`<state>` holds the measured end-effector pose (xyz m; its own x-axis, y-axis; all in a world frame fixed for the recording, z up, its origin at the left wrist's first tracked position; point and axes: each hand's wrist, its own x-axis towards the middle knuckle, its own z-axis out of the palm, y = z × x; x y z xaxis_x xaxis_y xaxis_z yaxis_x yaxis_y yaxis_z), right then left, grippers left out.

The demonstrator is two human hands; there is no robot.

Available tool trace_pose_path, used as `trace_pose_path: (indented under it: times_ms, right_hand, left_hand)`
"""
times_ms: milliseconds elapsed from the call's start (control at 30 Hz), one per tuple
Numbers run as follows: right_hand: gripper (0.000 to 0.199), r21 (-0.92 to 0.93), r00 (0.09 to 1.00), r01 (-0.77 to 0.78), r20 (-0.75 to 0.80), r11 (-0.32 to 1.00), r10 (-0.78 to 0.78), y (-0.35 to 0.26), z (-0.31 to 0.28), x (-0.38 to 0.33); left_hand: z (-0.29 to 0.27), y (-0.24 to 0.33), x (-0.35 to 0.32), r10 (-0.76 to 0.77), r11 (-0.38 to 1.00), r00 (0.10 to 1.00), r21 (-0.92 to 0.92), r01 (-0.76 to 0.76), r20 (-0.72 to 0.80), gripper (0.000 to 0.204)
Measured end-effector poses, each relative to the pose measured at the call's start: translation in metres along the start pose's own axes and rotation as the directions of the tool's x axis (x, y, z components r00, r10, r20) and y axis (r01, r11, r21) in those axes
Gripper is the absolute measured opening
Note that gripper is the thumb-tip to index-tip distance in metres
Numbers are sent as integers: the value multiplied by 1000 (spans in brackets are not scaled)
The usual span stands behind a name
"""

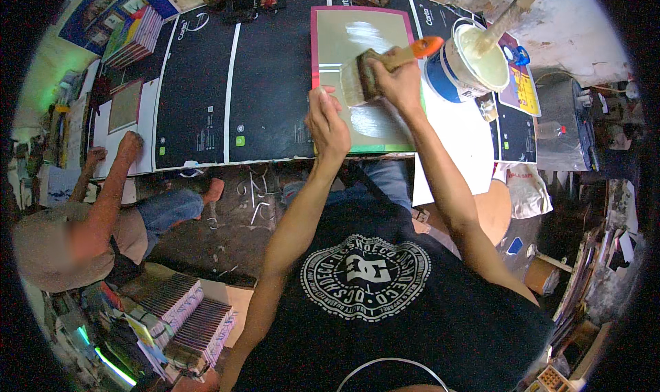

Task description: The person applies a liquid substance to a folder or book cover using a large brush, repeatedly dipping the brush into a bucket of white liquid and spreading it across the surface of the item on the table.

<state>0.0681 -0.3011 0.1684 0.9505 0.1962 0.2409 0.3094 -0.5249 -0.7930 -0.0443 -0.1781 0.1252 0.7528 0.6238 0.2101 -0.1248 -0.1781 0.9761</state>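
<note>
My right hand (pixel 397 79) is wrapped round a wide paintbrush (pixel 405 53) with an orange-tipped handle. Its pale bristles, blurred by motion, lie against a grey-beige sheet (pixel 330 41) bordered in magenta and green. Wet, shiny streaks show on that surface above and below the brush. At the sheet's lower left edge rests my left hand (pixel 328 125), fingers stretched upward and apart. Right of the sheet stands a white and blue bucket (pixel 448 74) of creamy paste, with a wooden stick (pixel 514 15) leaning in it.
Black printed boards (pixel 268 69) cover the table. A white sheet (pixel 457 148) hangs over its front edge. Another person (pixel 82 234) sits at the left, hands near a smaller grey panel (pixel 126 106). Book stacks stand on the table (pixel 134 40) and low at the left (pixel 199 323).
</note>
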Motion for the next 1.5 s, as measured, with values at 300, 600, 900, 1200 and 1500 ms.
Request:
trace_pose_path:
  times_ms: [300, 600, 900, 1200, 1500]
  right_hand:
    - [24, -234, 957, -177, -269, 956, 111, 29, -115, -40]
    - [31, 19, 998, -59, -20, 998, 59, -7, -17, -66]
    - [25, -190, 922, -278, -327, 942, 206, 49, -175, -106]
    - [32, -8, 998, 45, 40, 999, -45, -4, -65, -57]
    - [28, -273, 978, 18, -195, 962, -74, 12, -115, 22]
  left_hand:
    - [-1, -8, 1, -78, 957, 997, -282, 73, -3, 53]
    - [-2, -6, 1, -122, 935, 993, -337, 113, -5, 60]
    - [-3, -4, 0, -124, 930, 991, -343, 135, 56, 56]
    - [-1, 3, -1, -119, 965, 990, -226, 133, 75, 54]
    - [1, 4, -1, -117, 967, 985, -210, 141, 126, 54]
